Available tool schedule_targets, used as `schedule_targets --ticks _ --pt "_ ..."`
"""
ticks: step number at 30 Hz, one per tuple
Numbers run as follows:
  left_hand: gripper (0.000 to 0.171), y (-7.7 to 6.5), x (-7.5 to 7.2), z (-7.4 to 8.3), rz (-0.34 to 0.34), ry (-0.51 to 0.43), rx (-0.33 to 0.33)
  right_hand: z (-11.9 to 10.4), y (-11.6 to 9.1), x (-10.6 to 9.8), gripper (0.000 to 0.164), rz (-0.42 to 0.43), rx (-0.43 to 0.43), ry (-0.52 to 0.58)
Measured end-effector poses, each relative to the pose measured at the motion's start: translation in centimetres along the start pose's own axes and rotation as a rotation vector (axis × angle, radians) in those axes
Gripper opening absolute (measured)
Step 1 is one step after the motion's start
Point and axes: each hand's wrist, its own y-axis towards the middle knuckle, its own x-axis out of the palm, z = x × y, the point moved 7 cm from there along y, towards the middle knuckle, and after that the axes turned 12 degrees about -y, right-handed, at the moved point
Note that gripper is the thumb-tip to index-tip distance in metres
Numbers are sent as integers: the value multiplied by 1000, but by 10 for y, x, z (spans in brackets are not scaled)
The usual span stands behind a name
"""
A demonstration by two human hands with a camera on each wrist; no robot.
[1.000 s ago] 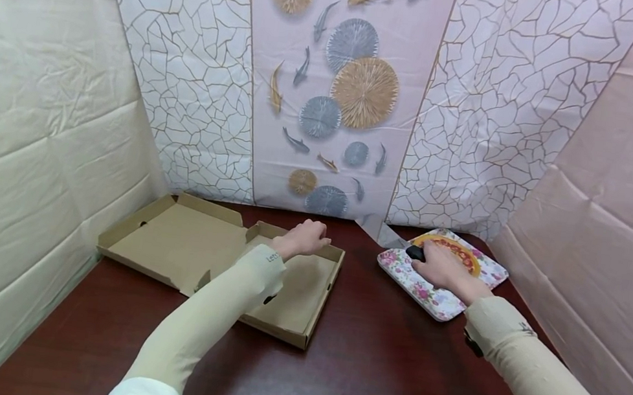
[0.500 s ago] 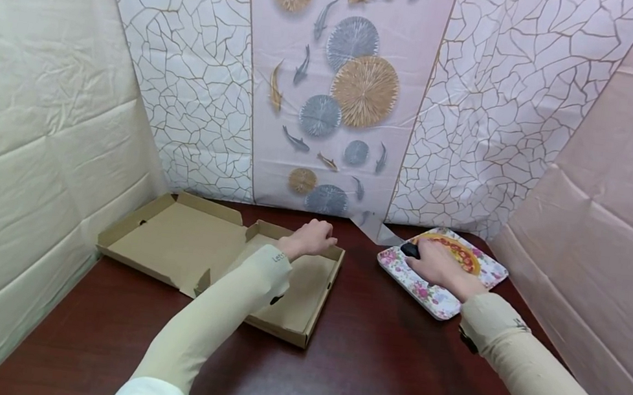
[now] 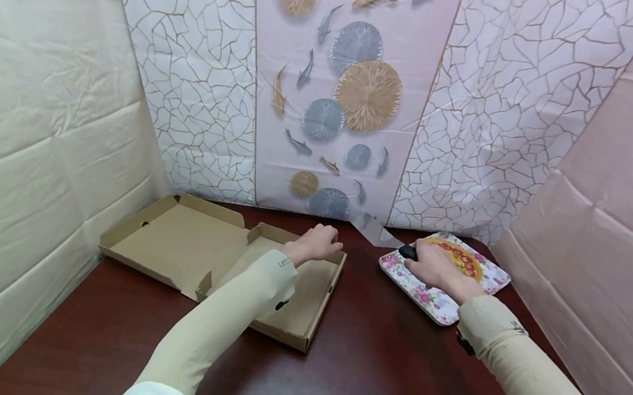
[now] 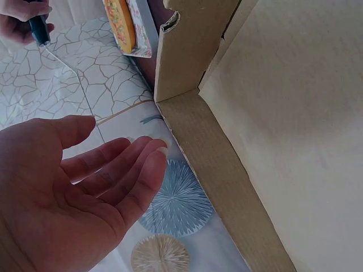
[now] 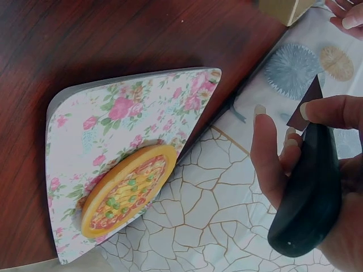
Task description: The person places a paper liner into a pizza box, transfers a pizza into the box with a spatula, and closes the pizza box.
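In the head view my right hand (image 3: 435,267) grips the black handle of a pizza server (image 5: 309,190), whose triangular metal blade points left toward the back wall. The hand is raised over a white tray (image 5: 85,133) printed with pink flowers. A small round pizza (image 5: 127,195) with a thick golden rim lies on that tray, and nothing rests on the part of the blade that shows. My left hand (image 3: 316,244) hovers over the open cardboard pizza box (image 3: 295,302), its fingers (image 4: 142,181) loosely bent and holding nothing.
The box lid (image 3: 183,238) lies folded back to the left. Bare dark wooden table (image 3: 368,360) shows between box and tray. A patterned cloth wall (image 3: 209,113) closes off the back, with pale cloth at both sides.
My right hand has shifted slightly left with the pizza server. My left hand has drifted a little right over the box. Box, tray and pizza stay in place.
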Motion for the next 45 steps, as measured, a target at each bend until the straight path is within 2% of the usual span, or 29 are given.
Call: schedule_targets --ticks 5,9,18,24,31,38,45 --pt "29 -1 1 0 10 -11 -6 -2 2 -1 22 21 -3 -14" --pt "28 -2 4 1 7 -14 -9 -2 3 2 21 3 4 -21" --pt "39 5 11 7 12 -65 -1 -5 4 4 22 -13 8 -3" --pt "45 8 15 13 3 -108 -27 -7 6 4 23 -19 14 6" --pt "46 12 18 15 33 -138 -48 -8 6 7 25 -5 33 2" --pt "50 12 18 14 52 -264 -100 -10 8 6 28 -2 36 -21" --pt "33 8 16 15 107 -522 -165 -13 7 5 28 -9 31 -17"
